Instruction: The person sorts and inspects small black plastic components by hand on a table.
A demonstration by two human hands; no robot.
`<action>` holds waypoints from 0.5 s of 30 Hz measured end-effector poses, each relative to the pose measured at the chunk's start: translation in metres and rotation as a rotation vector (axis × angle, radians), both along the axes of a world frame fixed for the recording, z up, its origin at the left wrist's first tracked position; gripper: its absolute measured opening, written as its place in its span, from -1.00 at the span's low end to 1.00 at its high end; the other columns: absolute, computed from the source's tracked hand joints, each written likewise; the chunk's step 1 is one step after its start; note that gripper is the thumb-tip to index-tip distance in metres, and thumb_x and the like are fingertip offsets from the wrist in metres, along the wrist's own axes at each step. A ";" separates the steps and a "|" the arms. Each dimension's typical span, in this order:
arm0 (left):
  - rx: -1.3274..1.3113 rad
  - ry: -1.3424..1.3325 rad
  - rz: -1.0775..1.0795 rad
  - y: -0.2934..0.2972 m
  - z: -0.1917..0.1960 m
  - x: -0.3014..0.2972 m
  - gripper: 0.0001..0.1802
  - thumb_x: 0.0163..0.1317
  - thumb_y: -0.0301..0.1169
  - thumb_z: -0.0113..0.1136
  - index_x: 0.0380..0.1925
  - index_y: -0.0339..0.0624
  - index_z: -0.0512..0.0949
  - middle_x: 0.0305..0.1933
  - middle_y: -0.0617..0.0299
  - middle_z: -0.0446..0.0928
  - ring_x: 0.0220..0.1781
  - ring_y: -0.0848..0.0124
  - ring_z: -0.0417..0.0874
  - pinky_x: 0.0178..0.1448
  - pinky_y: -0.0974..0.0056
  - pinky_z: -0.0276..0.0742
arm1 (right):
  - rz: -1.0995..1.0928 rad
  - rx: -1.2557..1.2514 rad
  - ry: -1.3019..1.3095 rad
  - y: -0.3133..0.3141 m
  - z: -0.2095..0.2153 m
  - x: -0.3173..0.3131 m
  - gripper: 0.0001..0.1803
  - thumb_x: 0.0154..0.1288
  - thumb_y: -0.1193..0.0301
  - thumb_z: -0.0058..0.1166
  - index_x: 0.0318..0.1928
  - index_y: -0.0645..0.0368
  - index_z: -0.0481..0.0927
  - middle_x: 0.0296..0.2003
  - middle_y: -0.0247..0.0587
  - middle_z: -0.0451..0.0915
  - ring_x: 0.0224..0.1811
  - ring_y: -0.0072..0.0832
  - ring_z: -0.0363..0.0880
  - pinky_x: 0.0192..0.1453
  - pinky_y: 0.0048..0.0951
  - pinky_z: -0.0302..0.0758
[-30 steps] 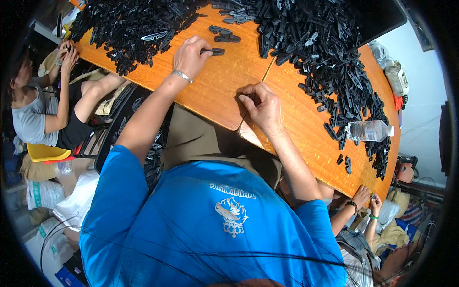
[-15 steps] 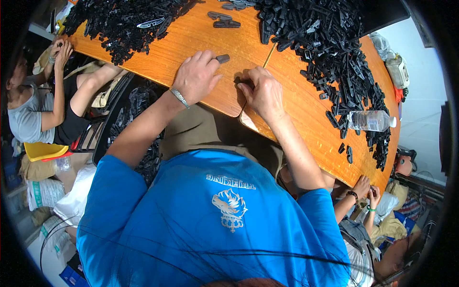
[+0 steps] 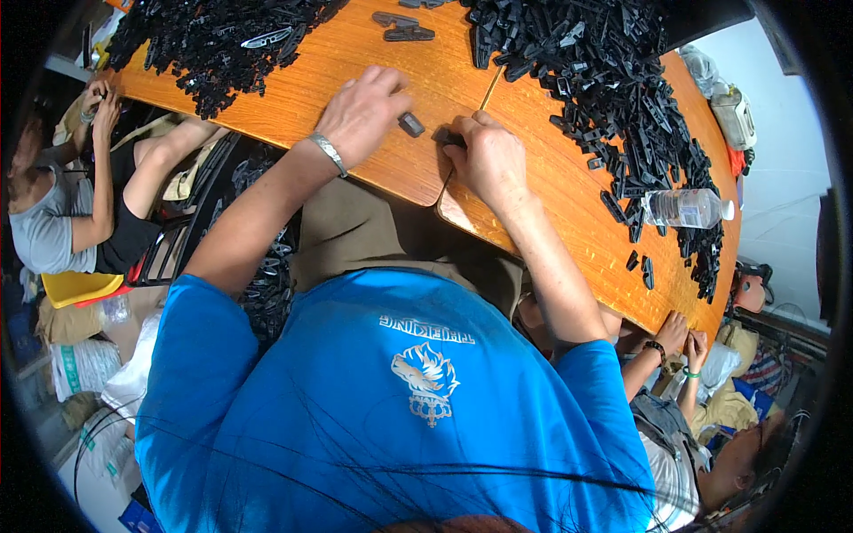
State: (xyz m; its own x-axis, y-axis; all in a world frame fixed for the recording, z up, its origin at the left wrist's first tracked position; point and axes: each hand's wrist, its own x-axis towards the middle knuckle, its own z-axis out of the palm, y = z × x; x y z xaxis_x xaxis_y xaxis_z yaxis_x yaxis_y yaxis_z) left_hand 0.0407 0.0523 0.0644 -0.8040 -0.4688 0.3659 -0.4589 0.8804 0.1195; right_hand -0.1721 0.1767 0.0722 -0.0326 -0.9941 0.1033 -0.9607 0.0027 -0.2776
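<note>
My left hand (image 3: 362, 114), with a metal bracelet on the wrist, hovers over or rests on the wooden table (image 3: 355, 44), fingers apart and slightly blurred. Close by its fingertips lies a short dark plastic piece (image 3: 410, 124); whether they touch I cannot tell. My right hand (image 3: 492, 160) is closed at the table's seam, pinching a black plastic piece (image 3: 451, 138) between thumb and fingers, mostly hidden. Farther back on the table lie long dark plastic clips (image 3: 409, 34).
A heap of small black parts (image 3: 213, 53) covers the far left. A larger pile of black clips (image 3: 613, 107) spreads along the right, with a clear plastic bottle (image 3: 684, 209) on it. One person (image 3: 58, 218) sits left; another person's hands (image 3: 680, 342) are at the right edge.
My left hand has shifted away from me, its fingers now apart from the short dark piece, which has turned. My right hand stays at the seam with its grip closed.
</note>
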 end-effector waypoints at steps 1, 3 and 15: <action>0.127 0.031 -0.005 -0.002 -0.001 0.002 -0.66 0.24 -0.55 0.37 0.03 -0.09 0.72 0.13 0.14 0.62 0.25 0.09 0.61 0.28 0.05 0.61 | -0.007 -0.037 -0.077 0.000 -0.002 -0.002 -0.69 0.24 0.39 0.49 0.00 0.08 0.78 -0.17 -0.08 0.69 -0.12 0.00 0.75 -0.05 -0.01 0.68; 0.255 0.061 -0.008 -0.003 -0.005 0.006 -0.68 0.23 -0.51 0.43 0.01 -0.10 0.72 0.12 0.14 0.63 0.22 0.09 0.62 0.30 0.04 0.59 | -0.012 -0.072 -0.156 -0.002 -0.004 -0.002 -0.70 0.25 0.38 0.50 -0.01 0.08 0.79 -0.17 -0.07 0.69 -0.13 0.01 0.75 -0.06 -0.02 0.68; 0.387 0.383 0.049 -0.003 -0.033 0.023 -0.79 0.19 -0.37 0.55 -0.21 -0.17 0.75 -0.17 0.13 0.65 0.01 0.06 0.65 0.10 0.02 0.60 | 0.064 -0.171 -0.274 -0.023 -0.012 0.009 -0.74 0.21 0.43 0.51 -0.07 0.11 0.82 -0.18 -0.09 0.65 -0.14 -0.01 0.75 -0.09 -0.04 0.68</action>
